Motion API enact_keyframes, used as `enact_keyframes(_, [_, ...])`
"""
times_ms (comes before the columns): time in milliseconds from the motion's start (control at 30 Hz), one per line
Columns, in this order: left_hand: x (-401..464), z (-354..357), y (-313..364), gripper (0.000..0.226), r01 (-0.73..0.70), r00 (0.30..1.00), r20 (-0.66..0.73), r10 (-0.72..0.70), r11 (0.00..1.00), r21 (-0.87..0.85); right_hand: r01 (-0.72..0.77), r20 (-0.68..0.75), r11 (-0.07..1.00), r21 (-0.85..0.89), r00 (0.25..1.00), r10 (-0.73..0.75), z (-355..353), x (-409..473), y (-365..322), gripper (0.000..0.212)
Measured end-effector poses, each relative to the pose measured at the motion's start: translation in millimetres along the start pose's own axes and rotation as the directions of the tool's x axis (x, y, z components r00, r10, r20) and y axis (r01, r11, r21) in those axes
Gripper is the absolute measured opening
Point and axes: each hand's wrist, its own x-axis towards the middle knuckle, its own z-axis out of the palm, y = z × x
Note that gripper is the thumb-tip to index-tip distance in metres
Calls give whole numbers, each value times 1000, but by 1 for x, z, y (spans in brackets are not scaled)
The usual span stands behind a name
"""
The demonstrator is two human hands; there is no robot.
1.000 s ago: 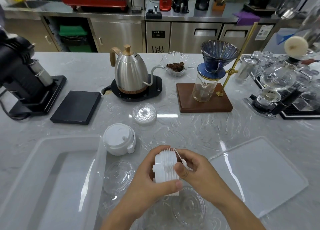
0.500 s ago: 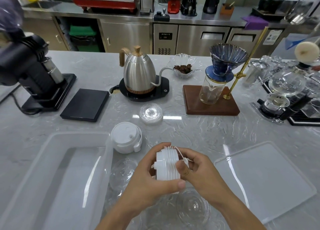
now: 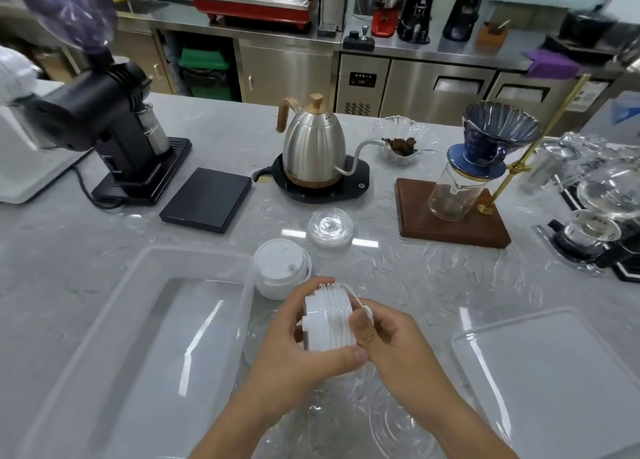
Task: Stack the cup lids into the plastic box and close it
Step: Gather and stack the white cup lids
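A stack of white cup lids [image 3: 327, 318] lies sideways between both hands above the counter. My left hand [image 3: 294, 351] grips it from the left, thumb underneath. My right hand [image 3: 391, 337] holds its right end, thumb pressed on the outermost lid. The clear plastic box [image 3: 114, 323] stands open and holds nothing at the left. Its flat lid [image 3: 547, 372] lies at the right. Another white lid stack [image 3: 281, 273] sits upright beside the box. A clear lid stack [image 3: 330, 230] stands behind it. Loose clear lids [image 3: 398, 420] lie under my hands.
A black grinder [image 3: 114, 140], a black scale [image 3: 207, 199], a steel kettle [image 3: 313, 147] and a pour-over stand on a wooden base [image 3: 450, 219] line the counter's far side. Glassware [image 3: 595, 188] crowds the right edge.
The view has shifted so everything sits further right. My hands keep the same hold on the white lid stack, squeezing the lids closer together.
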Motion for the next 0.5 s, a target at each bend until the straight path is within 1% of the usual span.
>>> enact_keyframes(167, [-3, -8, 4, 78, -47, 996, -80, 47, 999, 5, -37, 41, 999, 15, 999, 36, 13, -4, -9, 53])
enact_keyframes(267, [-8, -12, 9, 77, -72, 991, -108, 74, 997, 23, -3, 95, 1000, 26, 995, 0, 23, -6, -19, 34])
enact_keyframes(333, [-11, -14, 12, 76, -99, 986, -130, 104, 994, 48, 18, 104, 999, 45, 994, -23, 24, -5, -20, 22])
enact_keyframes(433, [-15, -15, 17, 79, -144, 971, -173, 167, 980, 140, 50, 112, 998, 40, 992, -55, 28, -4, -25, 20])
enact_keyframes(500, [-19, -17, 21, 84, -164, 954, -211, 212, 961, 224, 67, 127, 998, -8, 990, -65, 32, -1, -29, 21])
